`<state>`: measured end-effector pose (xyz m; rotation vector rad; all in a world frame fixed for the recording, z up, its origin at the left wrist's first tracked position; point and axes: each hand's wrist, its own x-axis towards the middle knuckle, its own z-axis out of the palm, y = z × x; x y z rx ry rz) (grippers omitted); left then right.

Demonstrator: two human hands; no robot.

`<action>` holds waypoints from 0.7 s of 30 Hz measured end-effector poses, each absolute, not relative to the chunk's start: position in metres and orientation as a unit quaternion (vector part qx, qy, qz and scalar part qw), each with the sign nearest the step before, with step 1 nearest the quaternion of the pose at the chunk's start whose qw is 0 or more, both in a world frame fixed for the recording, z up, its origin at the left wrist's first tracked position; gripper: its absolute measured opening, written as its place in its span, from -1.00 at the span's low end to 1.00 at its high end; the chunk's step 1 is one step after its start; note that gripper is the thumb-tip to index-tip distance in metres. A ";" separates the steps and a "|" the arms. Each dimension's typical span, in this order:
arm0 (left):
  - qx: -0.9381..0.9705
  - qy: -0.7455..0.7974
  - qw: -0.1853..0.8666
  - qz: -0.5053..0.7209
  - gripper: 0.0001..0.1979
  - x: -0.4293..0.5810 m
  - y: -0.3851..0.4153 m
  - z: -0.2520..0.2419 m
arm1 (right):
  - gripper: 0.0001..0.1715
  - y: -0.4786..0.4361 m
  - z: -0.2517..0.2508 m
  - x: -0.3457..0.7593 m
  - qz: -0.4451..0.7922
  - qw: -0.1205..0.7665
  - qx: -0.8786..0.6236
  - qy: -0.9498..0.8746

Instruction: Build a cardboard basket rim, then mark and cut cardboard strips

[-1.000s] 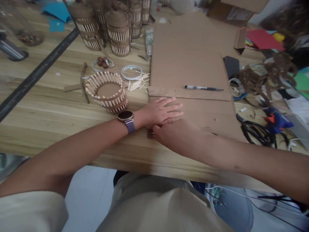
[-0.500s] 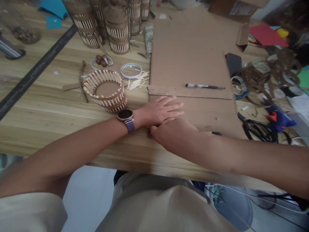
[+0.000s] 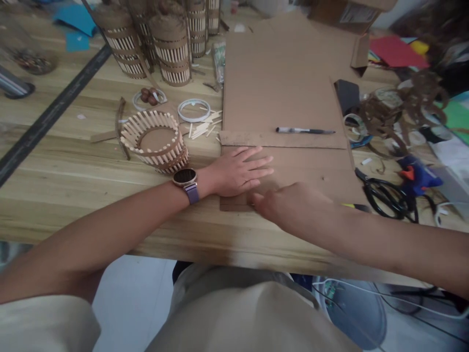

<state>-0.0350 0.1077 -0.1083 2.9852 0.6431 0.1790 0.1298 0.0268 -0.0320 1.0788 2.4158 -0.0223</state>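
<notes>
My left hand [image 3: 238,171] lies flat with fingers spread on the cardboard sheet [image 3: 282,88], near its lower left corner. Closed low over the sheet's near edge, my right hand [image 3: 286,205] is slightly blurred and sits just right of my left palm. From behind my right wrist pokes the end of a slim yellow-and-black tool [image 3: 357,207]; the rest is hidden by the hand and forearm. A pen [image 3: 306,130] rests across a cardboard strip [image 3: 252,139] above my fingers. Left of the sheet stands a round basket of wooden sticks [image 3: 156,142].
Several stick-sided cylinders [image 3: 170,51] stand at the back left. Tape rolls [image 3: 194,110], loose sticks [image 3: 201,128] and brown balls [image 3: 149,96] lie near the basket. On the right are black-handled scissors [image 3: 388,198], a blue glue gun [image 3: 419,176] and tangled brown strips [image 3: 406,112].
My right hand has slid right along the cardboard's near edge, away from my left hand, and the yellow-and-black tool has shifted with it. My left hand stays spread; the view has shifted slightly.
</notes>
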 end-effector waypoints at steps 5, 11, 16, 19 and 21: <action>0.973 0.218 0.046 0.055 -0.50 -0.035 0.107 -0.109 | -0.58 0.025 -0.042 0.192 0.029 0.300 0.379 0.875; 0.972 0.224 0.053 0.052 -0.50 -0.035 0.107 -0.109 | -0.72 0.036 -0.025 0.217 -0.018 0.332 0.409 0.850; 0.971 0.222 0.051 0.071 -0.51 -0.036 0.107 -0.111 | -0.63 0.040 -0.022 0.195 -0.048 0.246 0.425 0.870; 0.971 0.219 0.047 0.088 -0.52 -0.036 0.107 -0.112 | -0.65 0.037 -0.030 0.183 -0.036 0.252 0.388 0.886; 0.970 0.219 0.046 0.091 -0.52 -0.037 0.106 -0.113 | -0.66 0.037 -0.035 0.180 -0.026 0.268 0.370 0.889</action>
